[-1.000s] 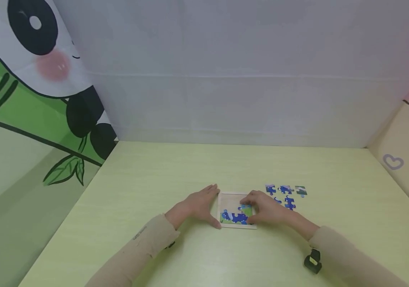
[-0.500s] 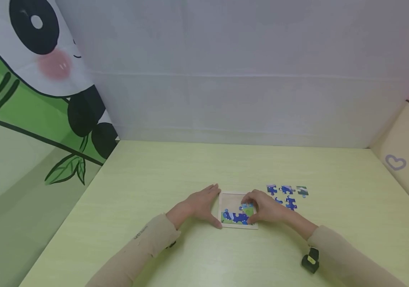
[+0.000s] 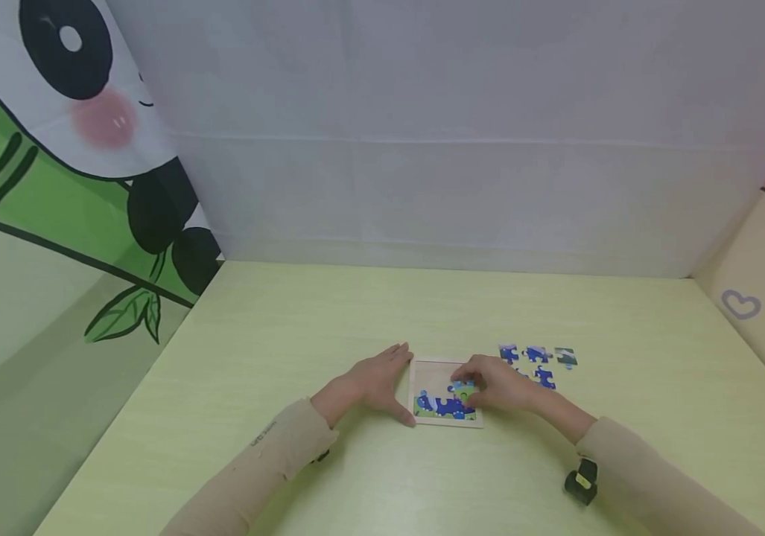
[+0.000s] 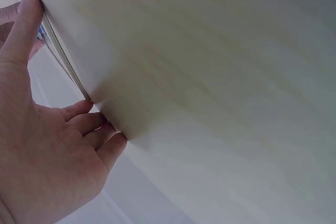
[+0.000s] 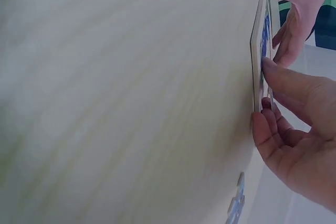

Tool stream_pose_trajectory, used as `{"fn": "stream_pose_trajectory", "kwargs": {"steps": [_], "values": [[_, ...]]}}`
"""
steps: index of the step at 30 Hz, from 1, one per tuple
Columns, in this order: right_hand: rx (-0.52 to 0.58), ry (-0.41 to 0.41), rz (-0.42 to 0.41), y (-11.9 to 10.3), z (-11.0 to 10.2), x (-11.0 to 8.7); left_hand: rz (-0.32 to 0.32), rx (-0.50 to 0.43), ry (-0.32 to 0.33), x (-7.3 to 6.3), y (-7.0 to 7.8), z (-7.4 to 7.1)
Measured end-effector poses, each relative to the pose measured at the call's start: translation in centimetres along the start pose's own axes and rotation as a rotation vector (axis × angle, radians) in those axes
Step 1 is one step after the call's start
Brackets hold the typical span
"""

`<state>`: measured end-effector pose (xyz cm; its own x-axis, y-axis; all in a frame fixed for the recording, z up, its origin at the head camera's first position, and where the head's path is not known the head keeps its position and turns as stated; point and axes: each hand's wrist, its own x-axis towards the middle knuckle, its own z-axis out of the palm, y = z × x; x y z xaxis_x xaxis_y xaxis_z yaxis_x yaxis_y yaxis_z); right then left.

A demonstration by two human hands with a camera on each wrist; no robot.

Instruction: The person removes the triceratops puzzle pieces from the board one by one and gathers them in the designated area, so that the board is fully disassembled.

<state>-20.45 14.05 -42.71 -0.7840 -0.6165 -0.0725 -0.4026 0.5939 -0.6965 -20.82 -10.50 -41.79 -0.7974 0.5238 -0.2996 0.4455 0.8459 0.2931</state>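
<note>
A square wooden puzzle tray (image 3: 432, 365) lies on the table, partly filled with blue and green jigsaw pieces along its near side. My left hand (image 3: 377, 381) rests against the tray's left edge, its thumb at the near corner and its fingertips at the far one. In the left wrist view those fingers touch the tray's side. My right hand (image 3: 499, 383) reaches over the tray's right side, with curled fingers and thumb around a green and blue puzzle piece (image 3: 465, 390). In the right wrist view the thumb (image 5: 281, 77) is over the tray and the outer fingers touch its edge.
Several loose puzzle pieces (image 3: 537, 354) lie on the table (image 3: 328, 313) just beyond the right hand, some partly covered by it. A pale cloth wall (image 3: 422, 193) stands behind the table, with a panda print (image 3: 107, 119) at the left.
The right thumb has shifted slightly away from the tray's near edge, showing more of the pieces there. The left hand and the tray stay in place.
</note>
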Motion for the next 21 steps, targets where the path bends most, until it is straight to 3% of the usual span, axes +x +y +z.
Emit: {"fn": "stream_pose_trajectory", "kwargs": {"steps": [7, 21], "values": [[-0.051, -0.001, 0.007, -0.26, -0.28, 0.02, 0.009, 0.004, 0.008, 0.09, -0.13, 0.0], [-0.01, 0.046, -0.015, 0.04, -0.03, -0.4, 0.009, 0.005, -0.002, 0.12, -0.12, 0.1]]}}
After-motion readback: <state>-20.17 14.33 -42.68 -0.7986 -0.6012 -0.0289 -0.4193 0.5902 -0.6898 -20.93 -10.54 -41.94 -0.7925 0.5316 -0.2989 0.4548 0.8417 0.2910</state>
